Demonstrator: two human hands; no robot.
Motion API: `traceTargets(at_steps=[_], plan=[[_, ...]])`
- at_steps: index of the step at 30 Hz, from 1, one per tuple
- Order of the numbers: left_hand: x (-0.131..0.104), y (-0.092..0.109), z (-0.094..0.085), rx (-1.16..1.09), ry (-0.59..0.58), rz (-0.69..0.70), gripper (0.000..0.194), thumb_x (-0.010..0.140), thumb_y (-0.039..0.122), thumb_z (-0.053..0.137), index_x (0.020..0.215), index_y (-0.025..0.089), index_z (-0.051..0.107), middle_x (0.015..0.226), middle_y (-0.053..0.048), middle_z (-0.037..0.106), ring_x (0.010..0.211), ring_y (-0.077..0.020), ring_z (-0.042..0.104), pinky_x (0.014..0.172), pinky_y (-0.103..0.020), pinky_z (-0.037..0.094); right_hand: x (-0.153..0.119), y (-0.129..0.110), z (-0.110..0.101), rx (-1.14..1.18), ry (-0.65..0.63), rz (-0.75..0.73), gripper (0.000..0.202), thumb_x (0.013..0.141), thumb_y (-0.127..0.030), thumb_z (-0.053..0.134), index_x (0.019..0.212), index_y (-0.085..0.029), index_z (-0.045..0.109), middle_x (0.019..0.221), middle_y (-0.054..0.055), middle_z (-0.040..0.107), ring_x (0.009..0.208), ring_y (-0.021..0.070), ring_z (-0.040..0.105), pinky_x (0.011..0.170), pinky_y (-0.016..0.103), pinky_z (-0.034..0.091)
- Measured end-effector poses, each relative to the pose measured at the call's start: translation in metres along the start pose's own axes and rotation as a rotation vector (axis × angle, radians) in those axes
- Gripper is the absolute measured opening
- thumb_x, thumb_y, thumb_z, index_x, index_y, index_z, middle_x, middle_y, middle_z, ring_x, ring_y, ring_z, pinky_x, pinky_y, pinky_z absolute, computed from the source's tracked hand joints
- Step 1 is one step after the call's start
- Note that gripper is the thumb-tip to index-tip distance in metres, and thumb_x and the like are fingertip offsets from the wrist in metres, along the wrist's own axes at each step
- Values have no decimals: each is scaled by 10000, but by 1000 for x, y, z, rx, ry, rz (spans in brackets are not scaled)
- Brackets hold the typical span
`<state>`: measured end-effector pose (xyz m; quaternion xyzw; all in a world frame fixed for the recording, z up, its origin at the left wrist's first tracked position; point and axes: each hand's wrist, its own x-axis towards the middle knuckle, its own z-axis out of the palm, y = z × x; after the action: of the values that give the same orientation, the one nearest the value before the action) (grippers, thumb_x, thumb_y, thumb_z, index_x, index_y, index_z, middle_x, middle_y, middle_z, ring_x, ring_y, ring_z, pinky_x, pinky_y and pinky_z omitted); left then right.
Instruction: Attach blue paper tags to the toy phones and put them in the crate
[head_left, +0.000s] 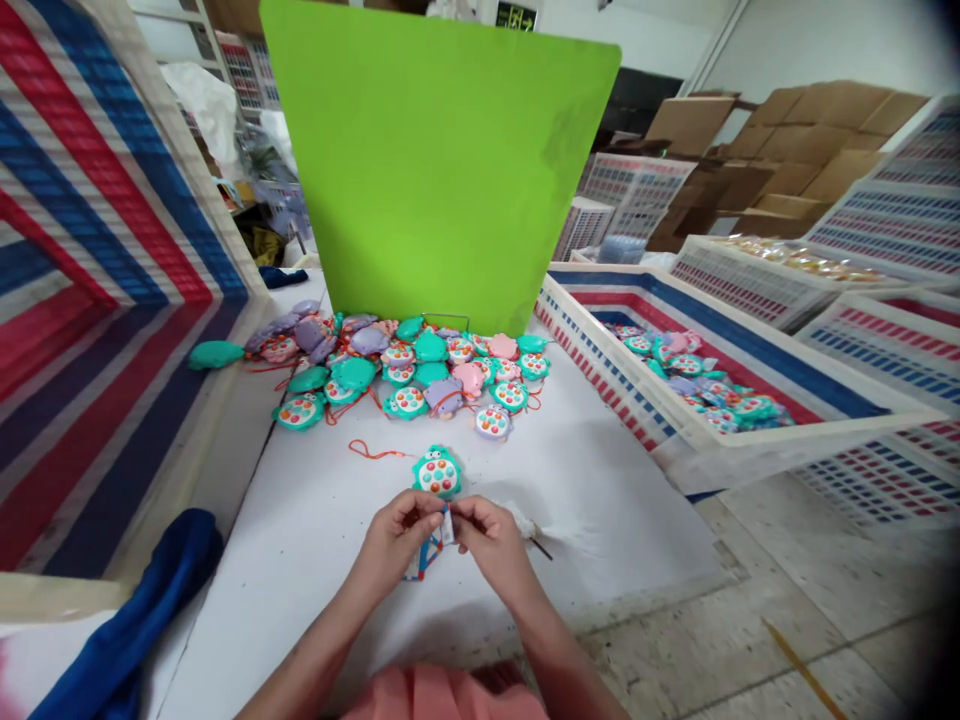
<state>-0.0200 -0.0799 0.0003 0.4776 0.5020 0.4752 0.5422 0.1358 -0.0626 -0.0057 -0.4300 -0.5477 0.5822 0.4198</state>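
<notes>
My left hand (401, 540) and my right hand (486, 535) meet low in the middle of the white table. Both sets of fingertips are pinched on a small folded printed paper (448, 527). Blue, white and orange printed pieces (426, 557) show just below my left fingers; whether they join the paper, I cannot tell. Directly beyond my fingertips lies a teal animal-shaped toy (437, 472) with coloured round buttons facing up. Its orange cord loop (375, 452) stretches to the left. Beside my right hand is a bundle of thin white strands (531, 527) with a dark tip.
Many similar toys (431, 375) in teal, purple and pink are heaped before an upright green board (442, 170). At right, a striped-lined crate (660, 430) holds more toys. A striped crate (135, 430) stands tilted at left, near a blue cloth (150, 600).
</notes>
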Motion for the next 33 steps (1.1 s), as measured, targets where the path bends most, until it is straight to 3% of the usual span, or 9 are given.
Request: traceTargets(at_steps=[10,18,21,25,27,33], plan=[[-3,5,-2,-91,-41,-50,303,653,390,727,725,157,547,614,38,499,539,-89,458,514,-202,381,0,-3,5,109,-10,21,80,735,-242,607,759,-168,623,565,-36,554,479,85,479,455,201,399],[-11,10,-12,-93,-152,-126,331,658,422,720,697,161,520,586,27,509,520,-95,461,504,-209,359,-2,3,12,155,-117,36,169,724,-206,589,890,-186,616,663,-20,617,511,93,522,466,201,410],[-15,8,-17,-3,-129,-31,257,699,385,696,698,159,575,648,9,522,589,-114,486,557,-225,382,-5,5,10,92,-172,56,182,752,-246,586,920,-192,630,690,-15,615,499,84,497,450,193,382],[-23,8,-22,310,-85,165,130,774,291,645,710,180,667,768,-24,520,727,-144,517,653,-238,400,-7,10,7,96,-252,96,322,855,-448,498,920,-171,648,533,-50,457,416,62,365,401,184,277],[-26,9,-23,435,-106,226,127,809,278,608,744,198,682,800,-32,509,774,-154,519,677,-241,399,-8,9,5,105,-296,78,355,846,-491,515,856,-161,648,547,-45,441,453,67,367,425,189,275],[-28,14,-16,534,-180,294,163,876,273,505,768,184,588,812,-33,530,792,-160,505,704,-254,386,-10,-2,-5,-26,-422,88,160,744,-319,681,801,-175,640,599,-56,470,534,74,388,500,194,277]])
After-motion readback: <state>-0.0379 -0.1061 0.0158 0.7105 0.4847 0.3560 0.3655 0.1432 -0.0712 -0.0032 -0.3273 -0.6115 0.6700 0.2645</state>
